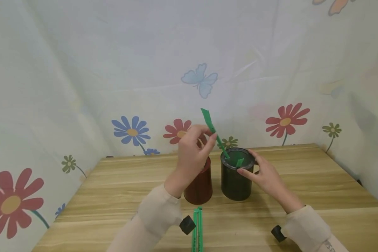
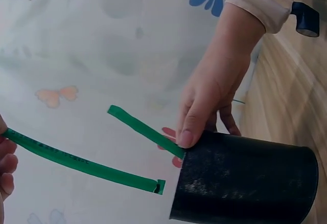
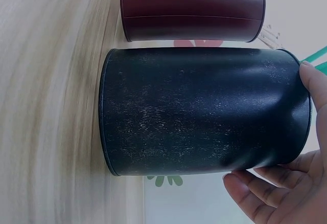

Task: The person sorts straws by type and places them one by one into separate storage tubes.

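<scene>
My left hand [image 1: 192, 150] pinches the upper part of a long green strip [image 1: 209, 120] with dark printing. In the left wrist view, the lower end of this strip [image 2: 87, 168] is just short of the rim of a black cylindrical container [image 1: 236, 185]. My right hand [image 1: 267, 175] grips that upright container at its rim, thumb on the near side and fingers round the far right side. A second green strip [image 2: 145, 129] sticks out of the container's mouth. Close by on the left, a dark red cylindrical container [image 1: 199, 189] stands partly behind my left hand.
More green strips [image 1: 200, 231] lie on the wooden table [image 1: 138, 175] near its front, in front of the red container. A fabric backdrop [image 1: 145, 70] with printed flowers and butterflies hangs behind the table. Black wrist devices [image 1: 187, 225] show at both cuffs.
</scene>
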The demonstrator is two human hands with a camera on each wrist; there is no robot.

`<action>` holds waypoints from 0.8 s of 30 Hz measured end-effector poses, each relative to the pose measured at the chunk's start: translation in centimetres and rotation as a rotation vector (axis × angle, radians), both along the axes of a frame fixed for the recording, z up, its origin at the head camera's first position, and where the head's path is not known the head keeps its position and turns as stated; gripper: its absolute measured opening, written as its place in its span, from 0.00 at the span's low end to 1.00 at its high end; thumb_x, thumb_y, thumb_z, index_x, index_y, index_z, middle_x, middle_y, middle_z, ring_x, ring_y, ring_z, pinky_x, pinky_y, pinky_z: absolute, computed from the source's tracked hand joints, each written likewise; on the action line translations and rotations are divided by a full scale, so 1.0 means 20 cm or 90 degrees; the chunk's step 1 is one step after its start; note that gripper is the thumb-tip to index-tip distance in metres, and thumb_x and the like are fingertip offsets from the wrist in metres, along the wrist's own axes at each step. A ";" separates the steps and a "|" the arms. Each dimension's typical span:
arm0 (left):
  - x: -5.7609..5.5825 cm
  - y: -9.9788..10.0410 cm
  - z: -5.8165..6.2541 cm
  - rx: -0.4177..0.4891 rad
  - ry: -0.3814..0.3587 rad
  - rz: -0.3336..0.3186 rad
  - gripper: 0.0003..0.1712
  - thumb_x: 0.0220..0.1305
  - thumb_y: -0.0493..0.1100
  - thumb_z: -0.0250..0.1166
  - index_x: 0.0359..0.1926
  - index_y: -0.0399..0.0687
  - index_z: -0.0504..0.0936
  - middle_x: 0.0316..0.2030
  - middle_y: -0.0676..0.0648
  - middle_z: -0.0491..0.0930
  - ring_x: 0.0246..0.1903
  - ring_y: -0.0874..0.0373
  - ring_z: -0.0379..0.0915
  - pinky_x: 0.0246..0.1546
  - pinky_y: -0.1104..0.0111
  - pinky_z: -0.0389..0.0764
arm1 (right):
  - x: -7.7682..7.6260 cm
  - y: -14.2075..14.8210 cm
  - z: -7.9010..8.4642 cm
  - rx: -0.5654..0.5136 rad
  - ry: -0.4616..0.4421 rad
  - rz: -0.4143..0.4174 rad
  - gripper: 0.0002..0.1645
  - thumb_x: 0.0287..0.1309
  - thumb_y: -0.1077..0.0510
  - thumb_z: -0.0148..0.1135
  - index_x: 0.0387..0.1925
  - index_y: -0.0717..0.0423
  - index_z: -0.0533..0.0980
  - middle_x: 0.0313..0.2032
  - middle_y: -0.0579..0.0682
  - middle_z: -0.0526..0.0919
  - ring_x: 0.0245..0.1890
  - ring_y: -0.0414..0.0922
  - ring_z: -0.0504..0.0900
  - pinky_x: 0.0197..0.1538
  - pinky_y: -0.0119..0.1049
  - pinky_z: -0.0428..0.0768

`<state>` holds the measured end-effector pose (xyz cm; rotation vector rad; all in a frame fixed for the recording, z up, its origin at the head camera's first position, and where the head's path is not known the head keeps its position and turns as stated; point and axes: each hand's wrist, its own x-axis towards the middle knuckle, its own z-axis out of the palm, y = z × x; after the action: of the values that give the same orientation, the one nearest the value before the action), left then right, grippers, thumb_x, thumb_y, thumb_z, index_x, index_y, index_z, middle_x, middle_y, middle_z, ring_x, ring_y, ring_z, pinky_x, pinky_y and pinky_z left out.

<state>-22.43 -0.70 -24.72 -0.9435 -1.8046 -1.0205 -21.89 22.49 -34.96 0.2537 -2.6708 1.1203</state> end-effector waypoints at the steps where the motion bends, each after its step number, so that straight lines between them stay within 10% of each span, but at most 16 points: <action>1: 0.00 0.01 -0.01 -0.005 0.002 0.005 0.05 0.59 0.36 0.66 0.34 0.37 0.79 0.30 0.43 0.80 0.23 0.55 0.73 0.24 0.71 0.76 | 0.00 0.00 0.00 -0.002 -0.001 0.001 0.52 0.56 0.37 0.63 0.73 0.58 0.53 0.65 0.66 0.67 0.60 0.64 0.72 0.49 0.55 0.81; 24: -0.04 0.11 -0.22 -0.112 0.008 0.057 0.05 0.58 0.39 0.68 0.33 0.43 0.80 0.29 0.47 0.82 0.23 0.60 0.73 0.25 0.77 0.74 | 0.00 0.00 -0.01 -0.021 0.006 0.012 0.51 0.57 0.38 0.63 0.72 0.58 0.54 0.64 0.64 0.69 0.60 0.63 0.72 0.47 0.52 0.82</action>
<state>-23.27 1.57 -29.17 -0.9618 -1.9325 -0.8079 -21.87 22.42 -35.11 0.2791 -2.6451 1.1643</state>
